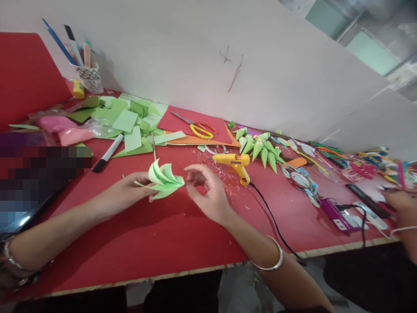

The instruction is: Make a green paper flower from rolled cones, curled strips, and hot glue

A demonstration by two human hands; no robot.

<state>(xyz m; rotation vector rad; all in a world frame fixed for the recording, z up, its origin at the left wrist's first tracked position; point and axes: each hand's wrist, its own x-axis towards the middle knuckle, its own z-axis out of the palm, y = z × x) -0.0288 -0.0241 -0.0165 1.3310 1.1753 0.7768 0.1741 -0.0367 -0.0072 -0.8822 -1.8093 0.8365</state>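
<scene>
Over a red desk [156,234], the left hand [130,191] has its fingers [145,177] closed around the base of a folded light-green paper flower [163,179]. The right hand [208,191] hovers just beside the flower's tip, fingers [195,170] loosely curled and holding nothing. A yellow glue gun [235,163] lies just beyond the right fingers.

Glue gun [235,162] — right of paper fan [163,180].

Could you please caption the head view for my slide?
Left hand holds a green paper fan over a red table; right hand open beside it, glue gun nearby.
</scene>
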